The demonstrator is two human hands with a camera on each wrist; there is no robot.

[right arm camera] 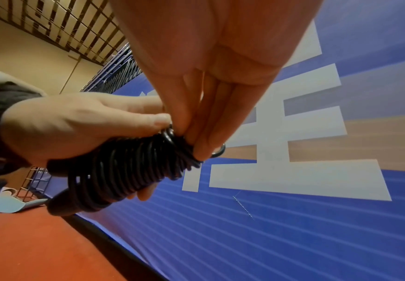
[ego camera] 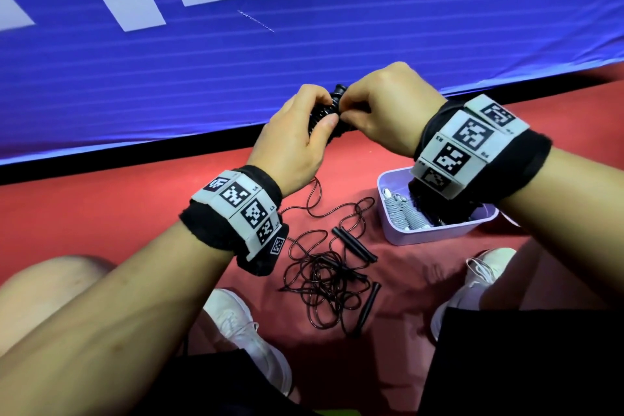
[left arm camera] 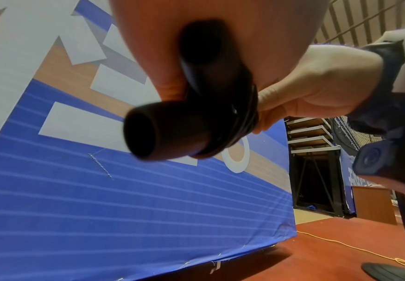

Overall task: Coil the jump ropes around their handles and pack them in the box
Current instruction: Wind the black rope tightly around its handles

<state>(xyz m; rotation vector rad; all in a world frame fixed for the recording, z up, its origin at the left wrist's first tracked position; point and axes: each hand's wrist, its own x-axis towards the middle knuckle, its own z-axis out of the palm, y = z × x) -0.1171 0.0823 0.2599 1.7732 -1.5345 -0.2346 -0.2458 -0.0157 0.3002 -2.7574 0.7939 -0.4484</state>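
Left hand (ego camera: 297,138) grips black coiled rope bundle (right arm camera: 124,163) | right hand (ego camera: 381,111) pinches its last loop | lilac box (ego camera: 439,233) below right wrist

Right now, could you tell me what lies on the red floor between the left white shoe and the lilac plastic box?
In the head view, a loose tangle of black jump rope with slim black handles lies between the left white shoe and the lilac plastic box.
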